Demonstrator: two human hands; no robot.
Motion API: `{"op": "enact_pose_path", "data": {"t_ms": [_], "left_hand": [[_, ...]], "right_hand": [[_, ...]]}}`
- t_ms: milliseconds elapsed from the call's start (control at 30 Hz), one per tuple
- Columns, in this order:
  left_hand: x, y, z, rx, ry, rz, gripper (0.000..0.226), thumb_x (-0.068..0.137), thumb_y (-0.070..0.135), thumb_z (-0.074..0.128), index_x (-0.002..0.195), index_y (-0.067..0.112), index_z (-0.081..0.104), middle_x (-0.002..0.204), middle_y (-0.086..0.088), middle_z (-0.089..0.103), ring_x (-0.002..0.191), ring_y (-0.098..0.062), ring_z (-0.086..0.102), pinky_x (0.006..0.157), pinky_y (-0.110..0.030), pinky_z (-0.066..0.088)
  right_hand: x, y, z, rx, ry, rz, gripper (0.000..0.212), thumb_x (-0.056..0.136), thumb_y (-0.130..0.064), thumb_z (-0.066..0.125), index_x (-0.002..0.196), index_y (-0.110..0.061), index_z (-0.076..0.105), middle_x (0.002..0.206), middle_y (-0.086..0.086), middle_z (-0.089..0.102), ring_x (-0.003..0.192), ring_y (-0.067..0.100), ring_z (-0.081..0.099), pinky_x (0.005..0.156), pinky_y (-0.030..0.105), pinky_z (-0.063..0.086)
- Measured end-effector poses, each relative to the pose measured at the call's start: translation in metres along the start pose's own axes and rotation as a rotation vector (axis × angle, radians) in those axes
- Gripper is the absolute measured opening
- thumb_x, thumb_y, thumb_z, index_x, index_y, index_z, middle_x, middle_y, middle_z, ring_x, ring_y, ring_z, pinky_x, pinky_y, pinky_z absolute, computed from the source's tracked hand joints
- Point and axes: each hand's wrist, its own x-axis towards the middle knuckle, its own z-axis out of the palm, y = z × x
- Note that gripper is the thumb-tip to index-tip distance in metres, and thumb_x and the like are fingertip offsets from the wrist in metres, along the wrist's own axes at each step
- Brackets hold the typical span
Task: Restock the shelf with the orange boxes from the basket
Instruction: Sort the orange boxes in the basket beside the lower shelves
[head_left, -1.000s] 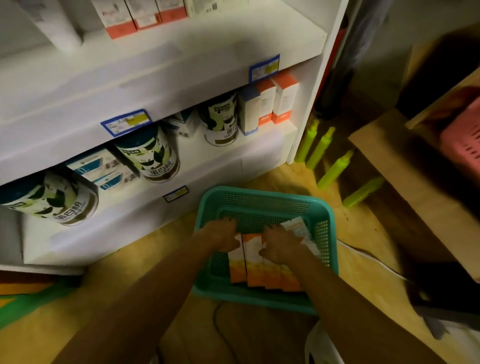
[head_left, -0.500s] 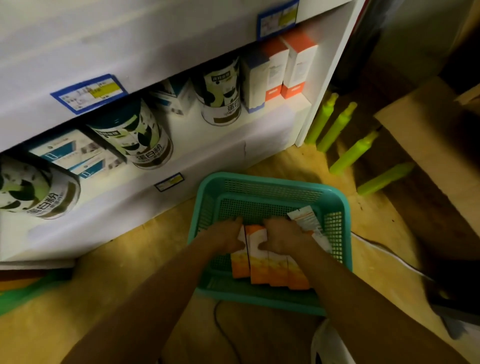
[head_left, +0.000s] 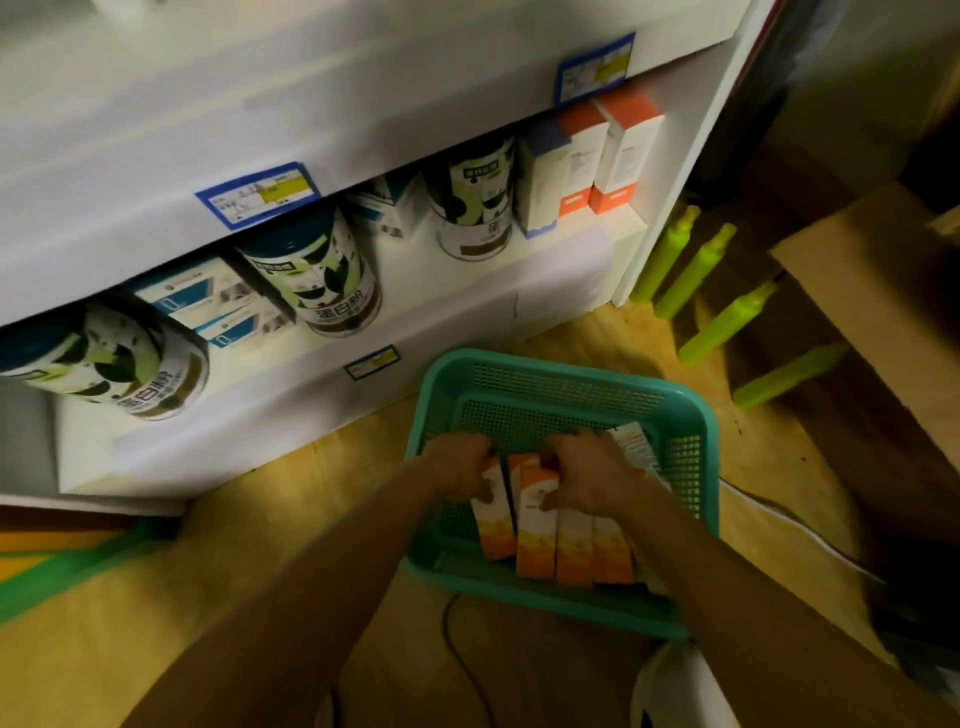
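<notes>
Orange boxes (head_left: 553, 540) in basket (head_left: 696, 525); left grip (head_left: 460, 467), right grip (head_left: 587, 475) each clutch one.

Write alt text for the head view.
Both hands, left hand and right hand, grip orange boxes standing in a teal basket on the floor. Behind it, a white shelf holds cans and more boxes.

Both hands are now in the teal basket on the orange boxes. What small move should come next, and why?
Probably lift the gripped boxes straight up out of the teal basket. The left hand and right hand already curl over the top ends of the orange boxes, and matching boxes stand at the shelf's right end.
</notes>
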Motion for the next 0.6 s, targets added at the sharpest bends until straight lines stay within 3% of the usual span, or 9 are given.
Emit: {"op": "enact_pose_path", "data": {"t_ms": [200, 467, 600], "left_hand": [[-0.029, 0.003, -0.012, -0.029, 0.031, 0.076, 0.056, 0.074, 0.036, 0.083, 0.122, 0.02, 0.059, 0.119, -0.002, 0.06, 0.109, -0.023, 0.058, 0.086, -0.034, 0.046], [-0.079, 0.012, -0.068, -0.075, 0.129, 0.131, 0.054, 0.081, 0.027, 0.077, 0.13, 0.02, 0.057, 0.127, -0.001, 0.062, 0.118, -0.023, 0.058, 0.1, -0.041, 0.048], [-0.109, 0.017, -0.094, -0.063, 0.209, 0.135, 0.049, 0.081, 0.029, 0.077, 0.126, 0.023, 0.059, 0.122, 0.001, 0.064, 0.113, -0.02, 0.059, 0.098, -0.039, 0.048]], "right_hand": [[-0.024, -0.004, -0.013, 0.045, 0.041, -0.015, 0.056, 0.061, -0.057, 0.082, 0.103, -0.033, 0.056, 0.104, -0.003, 0.058, 0.096, 0.017, 0.053, 0.075, 0.033, 0.044], [-0.066, -0.02, -0.051, 0.204, 0.097, 0.016, 0.05, 0.062, -0.044, 0.089, 0.091, -0.03, 0.051, 0.087, -0.01, 0.058, 0.08, 0.009, 0.057, 0.062, 0.026, 0.042], [-0.085, -0.033, -0.083, 0.249, 0.165, 0.08, 0.046, 0.063, -0.041, 0.089, 0.089, -0.028, 0.054, 0.086, -0.007, 0.063, 0.082, 0.014, 0.062, 0.072, 0.036, 0.054]]}}
